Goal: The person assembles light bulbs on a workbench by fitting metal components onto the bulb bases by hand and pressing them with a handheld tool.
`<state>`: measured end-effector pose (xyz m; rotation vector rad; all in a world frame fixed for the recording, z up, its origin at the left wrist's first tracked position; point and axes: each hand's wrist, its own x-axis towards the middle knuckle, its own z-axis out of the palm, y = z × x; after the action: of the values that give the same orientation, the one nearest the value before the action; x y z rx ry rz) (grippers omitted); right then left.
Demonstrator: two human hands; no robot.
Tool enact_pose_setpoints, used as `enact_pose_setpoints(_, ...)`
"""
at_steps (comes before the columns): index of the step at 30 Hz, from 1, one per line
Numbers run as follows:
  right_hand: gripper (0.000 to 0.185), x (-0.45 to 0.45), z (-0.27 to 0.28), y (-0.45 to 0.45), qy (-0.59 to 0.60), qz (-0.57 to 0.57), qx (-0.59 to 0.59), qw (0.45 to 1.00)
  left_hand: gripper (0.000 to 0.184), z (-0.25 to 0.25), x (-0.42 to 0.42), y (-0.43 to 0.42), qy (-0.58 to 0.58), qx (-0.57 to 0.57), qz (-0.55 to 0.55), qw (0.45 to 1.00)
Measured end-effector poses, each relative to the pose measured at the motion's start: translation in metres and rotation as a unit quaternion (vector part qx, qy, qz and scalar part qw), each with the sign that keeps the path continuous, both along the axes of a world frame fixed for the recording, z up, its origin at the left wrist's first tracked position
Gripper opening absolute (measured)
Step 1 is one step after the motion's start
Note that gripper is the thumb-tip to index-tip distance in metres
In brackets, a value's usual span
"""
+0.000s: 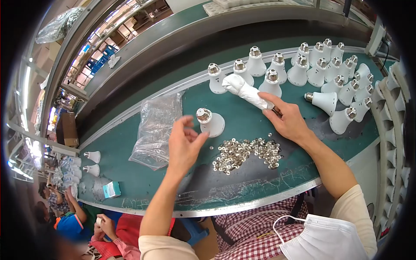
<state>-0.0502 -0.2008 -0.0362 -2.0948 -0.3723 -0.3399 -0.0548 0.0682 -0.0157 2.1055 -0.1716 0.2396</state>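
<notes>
The white-wrapped object (248, 92) slants from the right grip (287, 120), pointing left and away.

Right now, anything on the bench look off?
One white bulb lies on its side, metal base toward the right hand, while most nearby bulbs stand base-up. Small metal pieces sit loose in a pile on the bench, a few strays beside it; possibly normal. The bench's near edge looks scuffed.
</notes>
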Motion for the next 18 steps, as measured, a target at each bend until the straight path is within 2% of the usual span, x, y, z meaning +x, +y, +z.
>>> enact_pose_setpoints(2,0.039,0.001,0.002,0.002,0.001,0.006,0.009,1.000,0.027,-0.014,-0.017,0.009,-0.019,0.156,-0.046,0.986)
enact_pose_setpoints(3,0.039,0.000,0.002,0.003,0.002,0.014,0.007,1.000,0.027,-0.020,-0.020,0.010,-0.017,0.162,-0.047,0.986)
enact_pose_setpoints(5,0.039,0.001,-0.003,0.003,-0.004,0.019,0.009,1.000,0.018,-0.028,-0.022,0.009,-0.101,0.224,-0.086,0.966)
enact_pose_setpoints(9,0.039,-0.001,-0.002,0.001,0.004,0.014,0.003,1.000,0.011,-0.021,-0.023,0.004,-0.064,0.220,-0.086,0.970)
enact_pose_setpoints(11,0.039,0.000,-0.001,0.000,0.001,0.004,0.007,1.000,0.009,-0.008,-0.026,0.000,0.066,0.071,-0.017,0.995)
enact_pose_setpoints(12,0.039,0.000,-0.002,0.000,0.001,-0.001,0.010,1.000,0.009,-0.007,-0.023,0.003,0.065,0.072,-0.018,0.995)
enact_pose_setpoints(14,0.040,0.001,-0.004,-0.001,0.003,-0.005,0.002,1.000,0.008,-0.003,-0.014,0.009,0.018,-0.059,-0.005,0.998)
enact_pose_setpoints(16,0.041,0.002,-0.007,-0.001,0.007,-0.004,-0.008,1.000,0.011,0.011,-0.008,0.008,0.024,-0.104,0.016,0.994)
enact_pose_setpoints(18,0.041,0.003,-0.009,0.000,-0.011,-0.005,-0.004,1.000,0.019,0.021,-0.001,0.005,0.067,-0.233,0.010,0.970)
